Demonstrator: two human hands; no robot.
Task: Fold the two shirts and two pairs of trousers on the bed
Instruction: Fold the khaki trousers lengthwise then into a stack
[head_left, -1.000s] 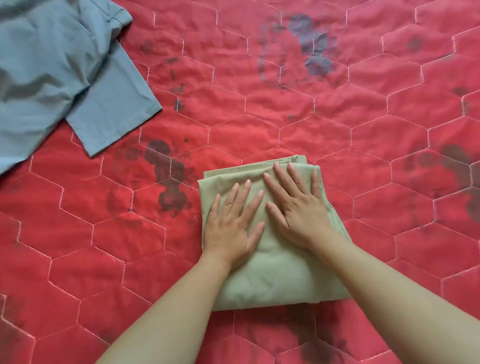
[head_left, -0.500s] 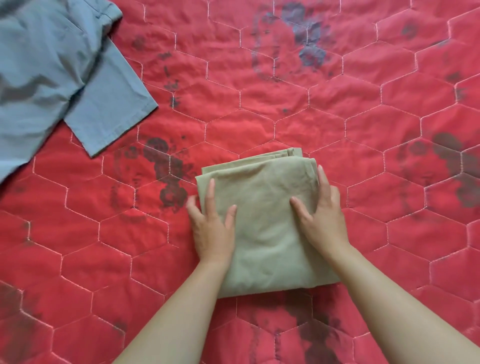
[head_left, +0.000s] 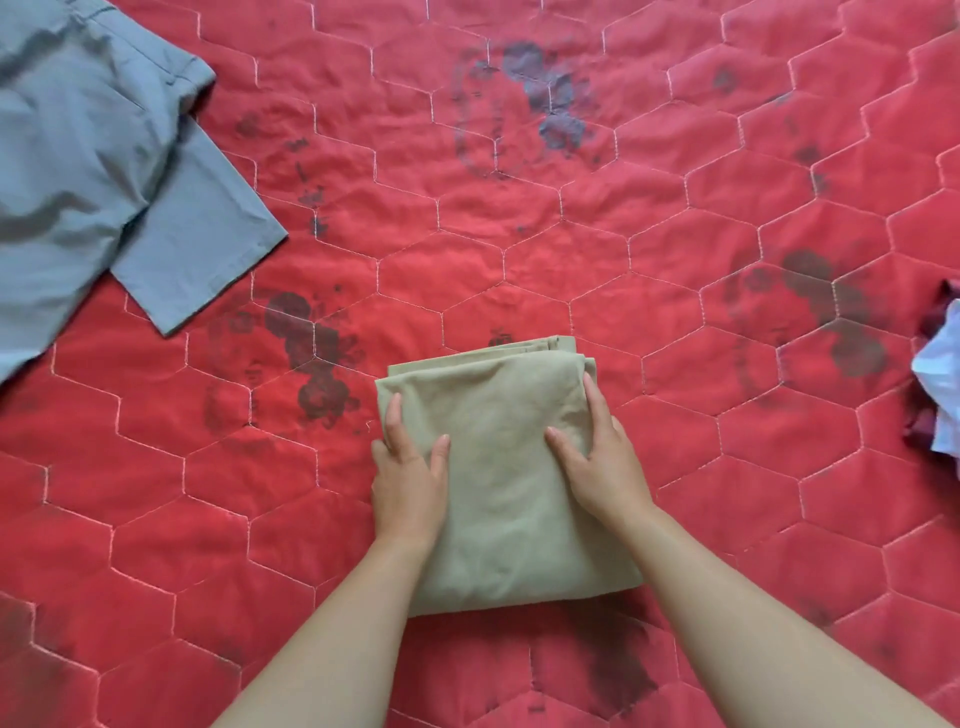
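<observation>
A folded khaki-green garment (head_left: 506, 483) lies as a thick rectangle on the red quilted bed (head_left: 675, 291), near its middle. My left hand (head_left: 410, 483) holds the garment's left edge, thumb and forefinger on top and the other fingers tucked out of sight at the side. My right hand (head_left: 597, 462) holds the right edge the same way, with its thumb on top. A grey-blue garment (head_left: 104, 171) lies spread and unfolded at the top left, one leg or sleeve end pointing toward the middle.
A crumpled white and maroon cloth (head_left: 940, 384) pokes in at the right edge. The quilt has hexagon stitching and dark printed patches. Bare quilt stretches beyond and to both sides of the folded garment.
Both hands lay flat on top of the folded garment a second ago. They have slid outward to its left and right edges and now hold it by the sides.
</observation>
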